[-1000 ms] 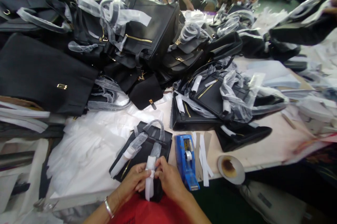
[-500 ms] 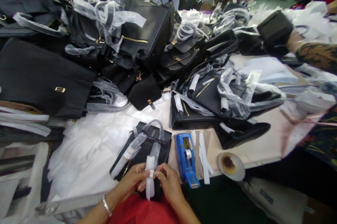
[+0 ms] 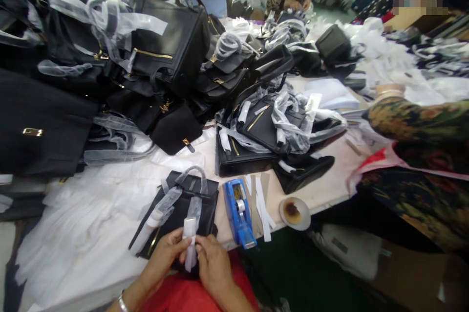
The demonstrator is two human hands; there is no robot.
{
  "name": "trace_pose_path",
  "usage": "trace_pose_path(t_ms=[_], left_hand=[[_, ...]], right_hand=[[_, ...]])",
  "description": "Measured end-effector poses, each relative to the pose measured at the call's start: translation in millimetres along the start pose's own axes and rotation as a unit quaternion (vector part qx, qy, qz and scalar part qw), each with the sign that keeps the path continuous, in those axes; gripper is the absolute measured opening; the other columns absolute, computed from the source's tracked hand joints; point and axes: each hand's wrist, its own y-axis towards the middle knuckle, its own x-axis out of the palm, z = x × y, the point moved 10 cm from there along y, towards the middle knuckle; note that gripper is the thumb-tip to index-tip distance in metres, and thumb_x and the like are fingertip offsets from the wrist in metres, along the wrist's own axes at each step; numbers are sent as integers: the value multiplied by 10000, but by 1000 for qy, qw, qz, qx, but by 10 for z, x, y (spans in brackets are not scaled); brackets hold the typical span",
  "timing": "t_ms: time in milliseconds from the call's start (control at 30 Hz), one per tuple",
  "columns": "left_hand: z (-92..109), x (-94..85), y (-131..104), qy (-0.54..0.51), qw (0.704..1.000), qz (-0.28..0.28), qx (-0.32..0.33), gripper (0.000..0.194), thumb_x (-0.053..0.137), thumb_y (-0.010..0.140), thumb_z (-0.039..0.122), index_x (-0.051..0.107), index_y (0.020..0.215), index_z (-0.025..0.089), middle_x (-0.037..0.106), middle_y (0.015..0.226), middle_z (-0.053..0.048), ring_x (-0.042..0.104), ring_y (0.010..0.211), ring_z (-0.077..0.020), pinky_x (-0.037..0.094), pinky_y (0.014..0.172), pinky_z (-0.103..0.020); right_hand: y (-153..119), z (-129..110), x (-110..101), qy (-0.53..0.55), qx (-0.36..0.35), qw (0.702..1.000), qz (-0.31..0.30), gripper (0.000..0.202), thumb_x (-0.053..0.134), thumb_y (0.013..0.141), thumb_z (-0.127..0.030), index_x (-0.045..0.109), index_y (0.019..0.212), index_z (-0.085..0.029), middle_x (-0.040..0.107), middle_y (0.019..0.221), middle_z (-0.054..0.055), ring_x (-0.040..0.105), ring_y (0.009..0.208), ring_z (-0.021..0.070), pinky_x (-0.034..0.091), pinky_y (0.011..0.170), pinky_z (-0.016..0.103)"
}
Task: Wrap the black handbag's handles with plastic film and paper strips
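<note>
A small black backpack (image 3: 205, 208) lies at the table's front edge, its handle and straps wrapped in clear film. My left hand (image 3: 169, 249) pinches a white-wrapped strap (image 3: 189, 231) from the left, fingers closed on it. From the other side, my right hand (image 3: 215, 262) also closes finger and thumb on the strap, just below its middle. The second strap (image 3: 156, 219), partly covered in white wrap, rests on the bag's left side. To the right of the bag stands a blue tape dispenser (image 3: 240, 214); white and grey strips (image 3: 262, 202) lie beside it.
Black bags (image 3: 164, 33) are piled high at the back left, and more (image 3: 264, 126) lie mid-table. White sheets (image 3: 84, 214) spread at left. A stained round dish (image 3: 295, 213) sits at the front edge. A co-worker's flowered sleeve (image 3: 410, 119) reaches in at right; other people stand behind.
My view has swung right, so the table's things sit further left. The co-worker's hand at right has come away from the black bag. Both my hands stay on the strap.
</note>
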Motion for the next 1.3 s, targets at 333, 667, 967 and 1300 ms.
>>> trace_pose_path(t_ms=[333, 667, 967, 1300], left_hand=[[11, 48, -29, -32, 999, -14, 27, 390, 685, 819, 451, 643, 996, 106, 418, 471, 60, 297, 442, -80, 235, 469, -202], [42, 99, -74, -90, 995, -43, 28, 359, 738, 784, 434, 656, 901, 105, 372, 496, 68, 218, 449, -59, 203, 445, -191], [17, 120, -81, -94, 994, -46, 29, 334, 708, 820, 405, 640, 928, 96, 348, 481, 78, 200, 445, -57, 205, 449, -196], [1, 101, -57, -118, 991, -62, 16, 295, 703, 833, 366, 645, 942, 99, 337, 511, 82, 175, 449, -48, 205, 445, -184]], right_hand=[[-282, 99, -853, -195, 22, 975, 102, 326, 349, 979, -255, 613, 1170, -231, 680, 985, 119, 662, 838, 233, 478, 728, 329], [-365, 1053, -1256, -40, 122, 985, 111, 253, 465, 921, -395, 658, 940, -232, 602, 957, 74, 615, 860, 224, 442, 825, 361], [-440, 1003, -1283, 67, 106, 982, 139, 312, 500, 873, -457, 626, 747, -201, 570, 839, 36, 583, 789, 198, 424, 763, 321], [-753, 1389, -870, 253, 195, 941, 110, 385, 490, 822, -561, 505, 714, -191, 531, 577, -25, 412, 431, 89, 307, 438, 213]])
